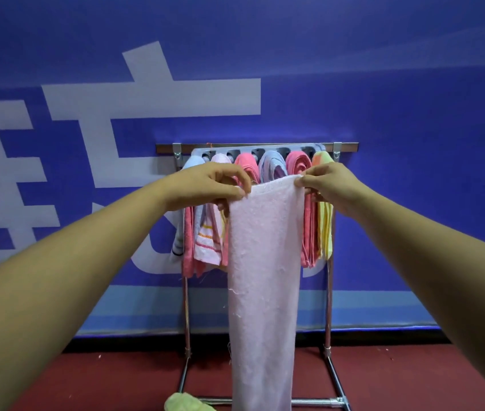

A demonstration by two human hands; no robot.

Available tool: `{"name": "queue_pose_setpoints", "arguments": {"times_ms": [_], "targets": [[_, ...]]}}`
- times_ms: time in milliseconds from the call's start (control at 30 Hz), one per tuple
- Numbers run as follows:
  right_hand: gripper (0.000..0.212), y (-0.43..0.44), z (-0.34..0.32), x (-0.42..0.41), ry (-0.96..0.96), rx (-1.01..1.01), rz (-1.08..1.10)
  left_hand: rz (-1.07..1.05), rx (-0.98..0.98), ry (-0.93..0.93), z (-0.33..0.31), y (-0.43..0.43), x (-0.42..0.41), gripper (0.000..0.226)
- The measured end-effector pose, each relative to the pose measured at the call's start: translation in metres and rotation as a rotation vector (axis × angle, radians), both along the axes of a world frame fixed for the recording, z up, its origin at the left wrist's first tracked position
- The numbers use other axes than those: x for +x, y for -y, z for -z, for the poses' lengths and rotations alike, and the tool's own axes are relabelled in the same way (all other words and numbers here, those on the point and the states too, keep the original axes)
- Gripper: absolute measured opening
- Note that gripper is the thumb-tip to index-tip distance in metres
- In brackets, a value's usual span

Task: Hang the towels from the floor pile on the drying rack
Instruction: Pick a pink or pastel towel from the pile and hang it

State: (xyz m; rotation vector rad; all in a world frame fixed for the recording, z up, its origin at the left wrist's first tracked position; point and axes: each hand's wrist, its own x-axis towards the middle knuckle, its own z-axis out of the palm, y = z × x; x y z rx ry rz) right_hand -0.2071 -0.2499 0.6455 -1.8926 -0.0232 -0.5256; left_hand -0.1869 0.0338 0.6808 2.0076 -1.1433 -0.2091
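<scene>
Lime-green terry towel (186, 403) lies crumpled on the dark red floor (413, 381) at the bottom edge, not yet hung. Above it a long pale pink terry towel (265, 262) hangs straight down, left hand (211, 185) pinching one top corner, right hand (330, 185) pinching the other, its edge stretched between them just before the chrome tube drying rack (328, 307). Hung towels (208, 241) in pink, blue, coral and yellow crowd the grey slotted hanger (244, 151). Tight fit, I'd say: squeezing this one in could drag a neighbour off, and a lopsided drape might slide down. Blue banner wall (413, 114) behind.
</scene>
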Motion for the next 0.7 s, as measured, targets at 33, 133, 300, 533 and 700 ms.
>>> {"name": "queue_pose_setpoints", "arguments": {"times_ms": [33,133,300,533,700], "targets": [[0.007,-0.001,0.000,0.000,0.000,-0.016,0.002,0.039,0.021,-0.016,-0.001,0.001,-0.001,0.013],[0.006,-0.004,0.003,0.002,-0.010,-0.036,-0.003,0.079,0.181,-0.006,-0.001,0.006,-0.004,0.029],[0.005,-0.008,0.010,0.002,-0.058,-0.011,-0.028,-0.010,0.365,0.412,0.003,0.016,-0.011,0.010],[0.019,-0.019,0.006,-0.001,-0.112,0.157,-0.177,0.175,0.136,0.301,0.005,0.024,-0.014,0.009],[0.018,-0.035,0.002,-0.008,-0.040,0.182,-0.234,-0.083,0.150,0.421,0.010,0.033,-0.006,0.011]]}}
